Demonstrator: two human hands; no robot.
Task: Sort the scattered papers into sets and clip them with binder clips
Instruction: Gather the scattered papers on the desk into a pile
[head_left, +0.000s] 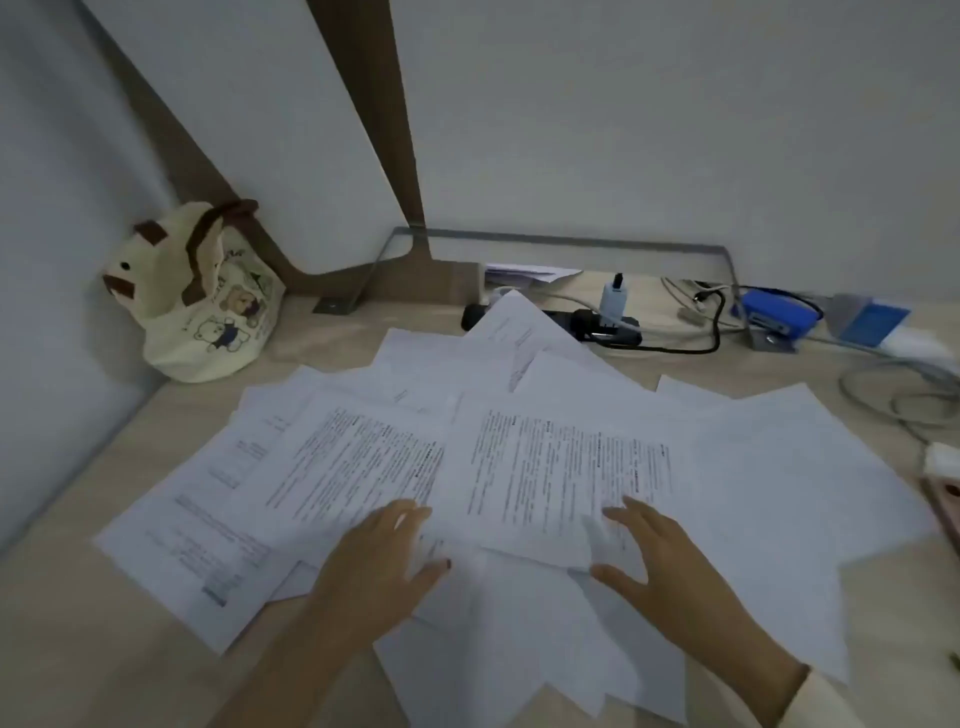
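Left hand (376, 564) and right hand (657, 564) both spread flat, holding nothing, on scattered papers (519, 467), desk (67, 623)

Dim, flat, bluish light; soft blur throughout; wide-angle bending at edges.

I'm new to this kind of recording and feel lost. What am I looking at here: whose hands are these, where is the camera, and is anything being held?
There is no machine: a person wears one camera on the head, looking down at their own hands. The left hand and right hand lie flat and open on the scattered papers, holding nothing. The sheets overlap loosely on a pale desk. A cloth bag with bear pictures stands in the far left corner; a power strip and cables lie along the back. I see no binder clips.
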